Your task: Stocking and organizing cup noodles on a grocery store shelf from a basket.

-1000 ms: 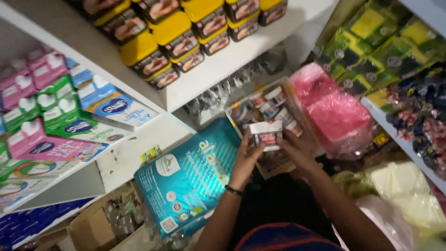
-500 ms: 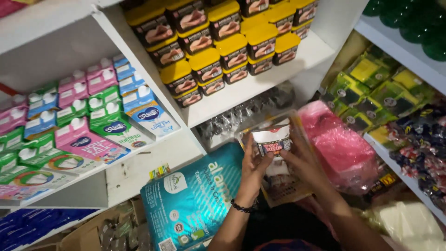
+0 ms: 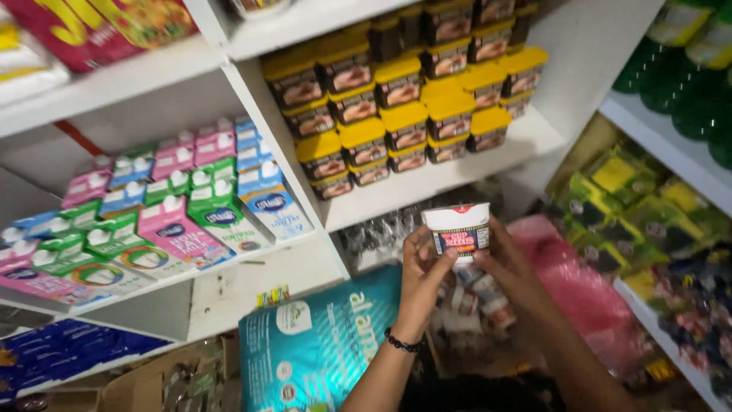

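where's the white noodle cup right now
In the head view, the white noodle cup is right of centre, held between the left hand and right hand, just below the shelf of yellow-lidded tubs and left of the pink bag.

Small white paper noodle cup [image 3: 457,229], tapered, wider at top, red rim band, dark blue-and-red printed label on side. Upright, slightly tilted, lid sealed. Held in mid-air below shelf of yellow-lidded tubs, above open carton of similar cups, label facing camera. Lower sides partly covered by fingers.
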